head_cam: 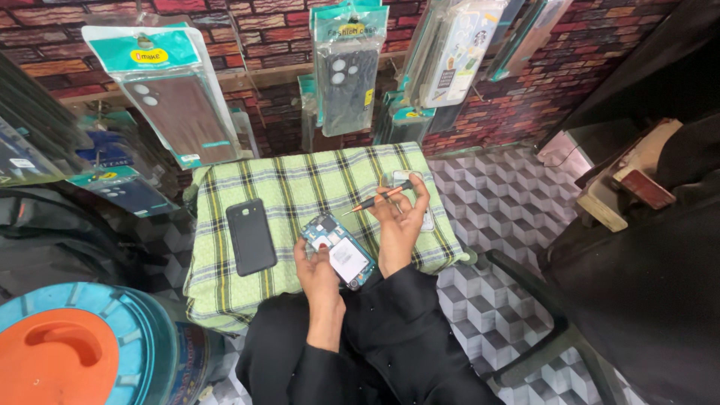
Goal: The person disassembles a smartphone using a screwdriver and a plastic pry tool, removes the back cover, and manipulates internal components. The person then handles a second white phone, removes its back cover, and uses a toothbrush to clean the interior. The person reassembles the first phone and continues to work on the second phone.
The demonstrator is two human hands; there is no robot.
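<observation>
My left hand grips an opened phone, its blue circuit board and white battery facing up, at the near edge of a green checked cloth. Just to the right, my right hand is raised palm-up and pinches a thin orange-tipped screwdriver that points left over the cloth. A black phone back cover lies flat on the cloth's left side. A pale phone part lies on the cloth, mostly hidden behind my right hand.
Packaged phone cases hang in front of a brick-patterned wall at the back. A blue and orange round container sits at lower left. A dark counter with a small wooden box stands at right, over a cube-patterned floor.
</observation>
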